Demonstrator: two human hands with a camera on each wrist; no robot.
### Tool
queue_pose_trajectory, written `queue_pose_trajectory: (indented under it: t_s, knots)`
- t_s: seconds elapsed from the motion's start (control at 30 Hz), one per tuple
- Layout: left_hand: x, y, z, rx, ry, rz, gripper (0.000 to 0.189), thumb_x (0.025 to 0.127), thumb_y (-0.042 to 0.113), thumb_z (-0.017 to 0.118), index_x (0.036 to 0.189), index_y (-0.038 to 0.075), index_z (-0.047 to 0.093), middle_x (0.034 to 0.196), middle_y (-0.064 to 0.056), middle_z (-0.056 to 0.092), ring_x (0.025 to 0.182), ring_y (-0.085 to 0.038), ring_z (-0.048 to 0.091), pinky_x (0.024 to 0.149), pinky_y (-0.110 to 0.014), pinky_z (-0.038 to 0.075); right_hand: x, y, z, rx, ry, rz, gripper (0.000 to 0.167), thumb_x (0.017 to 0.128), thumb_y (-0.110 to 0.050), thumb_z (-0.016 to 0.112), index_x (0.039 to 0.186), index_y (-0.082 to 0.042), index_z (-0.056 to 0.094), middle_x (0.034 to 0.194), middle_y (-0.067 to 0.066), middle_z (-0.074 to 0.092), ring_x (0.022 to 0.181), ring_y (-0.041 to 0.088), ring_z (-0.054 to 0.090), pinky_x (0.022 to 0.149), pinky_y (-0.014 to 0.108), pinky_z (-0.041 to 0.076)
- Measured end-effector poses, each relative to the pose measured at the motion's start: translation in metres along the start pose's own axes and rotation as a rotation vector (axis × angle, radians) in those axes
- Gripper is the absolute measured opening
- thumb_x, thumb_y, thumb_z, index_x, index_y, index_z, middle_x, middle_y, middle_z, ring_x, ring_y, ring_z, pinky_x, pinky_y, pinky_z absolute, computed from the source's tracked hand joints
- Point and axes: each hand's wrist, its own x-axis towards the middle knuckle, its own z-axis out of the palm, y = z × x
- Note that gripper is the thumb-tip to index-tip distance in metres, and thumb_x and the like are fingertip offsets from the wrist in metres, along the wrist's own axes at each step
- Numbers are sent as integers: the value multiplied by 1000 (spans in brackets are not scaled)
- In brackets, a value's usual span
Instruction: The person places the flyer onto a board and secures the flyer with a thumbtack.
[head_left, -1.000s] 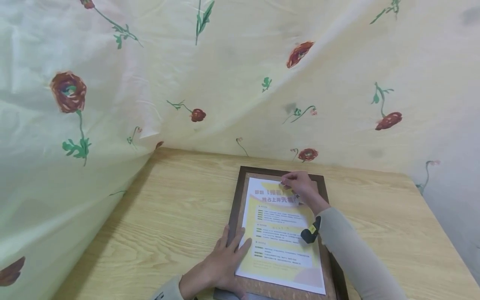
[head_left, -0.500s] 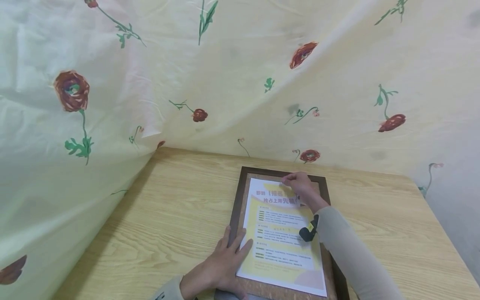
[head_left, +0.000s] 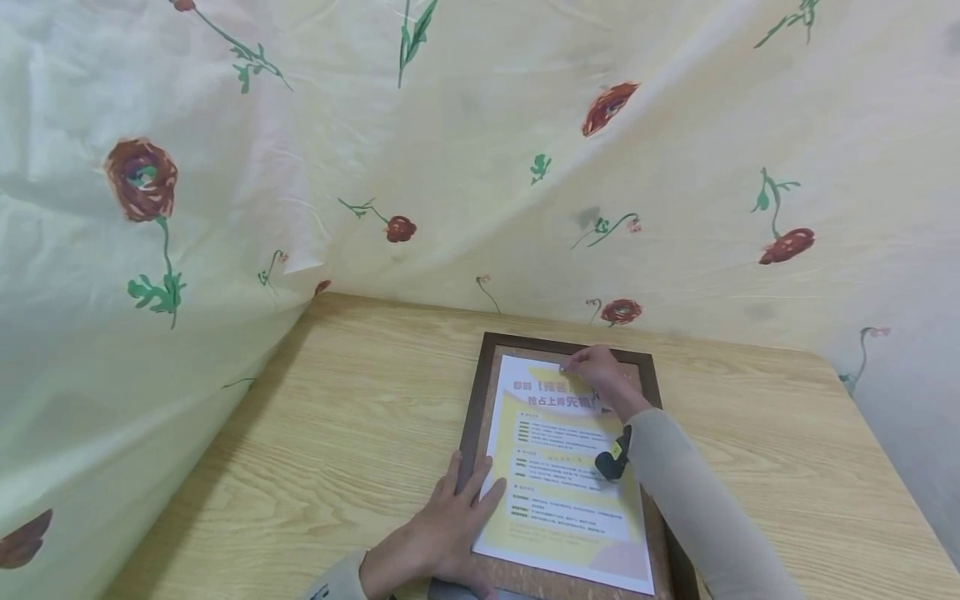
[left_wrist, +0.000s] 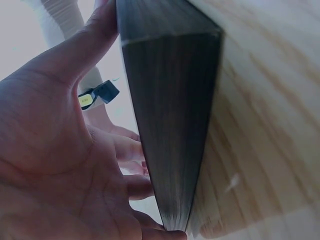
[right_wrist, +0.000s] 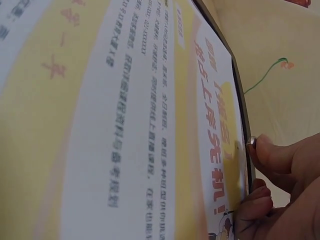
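Note:
A printed yellow-and-white poster (head_left: 570,500) lies on a cork board (head_left: 525,577) with a dark brown frame (head_left: 472,425). My right hand (head_left: 606,379) is over the poster's top edge. Between its thumb and finger it pinches a small silver thumbtack (right_wrist: 252,142), right at the top of the sheet in the right wrist view. My left hand (head_left: 446,529) rests on the lower left of the frame with fingers spread, fingertips reaching to the poster's left edge. In the left wrist view the thumb (left_wrist: 82,52) lies along the dark side of the frame (left_wrist: 170,110).
The board lies on a light wood-grain table (head_left: 337,417). A cream sheet with red flowers (head_left: 450,167) hangs behind and to the left, meeting the tabletop's edges. A black band with a yellow label (head_left: 615,457) is on the right wrist.
The right wrist and forearm have tilted a little to the left, while the fingertips stay at the poster's top edge. The left hand and board have kept their place; the head view has shifted slightly.

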Motion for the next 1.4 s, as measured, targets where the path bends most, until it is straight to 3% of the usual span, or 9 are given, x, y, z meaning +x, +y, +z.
queue_pose_trajectory:
  t_s: [0.13,0.47,0.93,1.4]
  knots:
    - [0,0,0,-10,0,1,132,48,65,88,154,7,34,161,-25,11,138,-63,3,101,-71,28,2,1,3,-16,17,3,25,99,-21,61,110,0,69,101,14,66,80,23,63,67,33,51]
    - [0,-1,2,-9,2,12,131,49,65,88,153,7,34,161,-26,11,137,-64,3,100,-72,28,4,2,7,-72,66,-32,20,97,-17,64,100,1,71,105,14,64,88,25,57,79,37,45]
    - [-1,2,-1,-1,-3,-7,131,49,64,89,153,8,34,161,-25,11,138,-63,3,101,-72,28,7,3,9,-130,109,-56,20,96,-18,66,99,0,73,105,14,67,88,25,58,81,40,45]
    - [-1,1,0,-6,-8,-15,132,48,65,89,154,9,34,162,-24,10,139,-62,2,100,-71,29,5,5,12,-98,130,-29,21,95,-20,67,107,-2,69,109,14,64,95,29,57,88,45,45]
